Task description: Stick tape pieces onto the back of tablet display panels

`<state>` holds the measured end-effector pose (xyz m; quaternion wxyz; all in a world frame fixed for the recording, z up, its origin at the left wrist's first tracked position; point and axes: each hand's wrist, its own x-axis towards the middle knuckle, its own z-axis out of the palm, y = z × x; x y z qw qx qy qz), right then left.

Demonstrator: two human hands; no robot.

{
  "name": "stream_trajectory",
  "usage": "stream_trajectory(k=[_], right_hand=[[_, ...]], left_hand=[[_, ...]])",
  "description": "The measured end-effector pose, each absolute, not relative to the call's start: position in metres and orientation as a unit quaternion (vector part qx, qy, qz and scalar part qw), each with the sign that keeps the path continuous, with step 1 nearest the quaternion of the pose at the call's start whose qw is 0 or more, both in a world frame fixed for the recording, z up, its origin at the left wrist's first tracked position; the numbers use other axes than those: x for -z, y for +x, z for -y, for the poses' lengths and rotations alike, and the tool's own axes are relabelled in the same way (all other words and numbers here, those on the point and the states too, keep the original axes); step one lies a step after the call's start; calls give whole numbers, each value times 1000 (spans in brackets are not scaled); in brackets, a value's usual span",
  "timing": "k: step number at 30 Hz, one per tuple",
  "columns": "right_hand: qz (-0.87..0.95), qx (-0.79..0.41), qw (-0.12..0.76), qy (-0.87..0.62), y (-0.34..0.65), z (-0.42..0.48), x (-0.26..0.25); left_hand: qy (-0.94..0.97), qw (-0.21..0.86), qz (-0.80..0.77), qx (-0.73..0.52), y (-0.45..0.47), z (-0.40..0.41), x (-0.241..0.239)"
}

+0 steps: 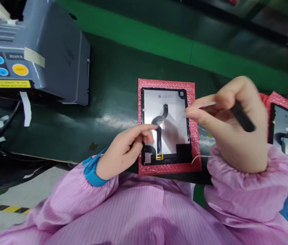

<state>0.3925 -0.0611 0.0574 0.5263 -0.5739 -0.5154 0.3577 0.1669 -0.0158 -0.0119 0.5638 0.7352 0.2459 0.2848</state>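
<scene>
A black-framed display panel (170, 115) with a silvery back and a curved black flex cable (159, 120) lies on a red bubble-wrap pad (195, 136) on the dark green bench. My left hand (123, 151) rests at the panel's left edge, fingers curled and pinched together near the flex cable. My right hand (232, 126) hovers over the panel's right side, fingers closed on a black pen-like tool (243, 117) and pinching a thin pale strip (202, 106). Both arms wear pink striped sleeves; a blue wrist strap (92, 168) sits on my left wrist.
A grey machine (44, 51) with coloured round buttons and a yellow label stands at the back left, cables beside it. Another display panel on red bubble wrap (286, 129) lies at the right. A bright green strip (184, 47) runs along the bench's far side.
</scene>
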Motion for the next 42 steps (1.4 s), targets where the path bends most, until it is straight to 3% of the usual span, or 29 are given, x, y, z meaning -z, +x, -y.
stream_trajectory(k=[7, 12, 21, 28, 33, 42], right_hand=[[542, -458, 361, -604, 388, 47, -5], [567, -426, 324, -626, 384, 41, 9], [575, -392, 314, -646, 380, 34, 14], [569, -221, 375, -697, 390, -3, 22], [502, -154, 428, -736, 423, 14, 13], [536, -67, 289, -790, 476, 108, 33]], left_hand=[[797, 400, -332, -307, 142, 6, 19], [848, 334, -293, -290, 146, 5, 21], [944, 122, -226, -206, 162, 17, 37], [948, 69, -213, -226, 164, 20, 39], [957, 104, -167, -213, 162, 22, 37], [957, 150, -121, -215, 151, 46, 40]])
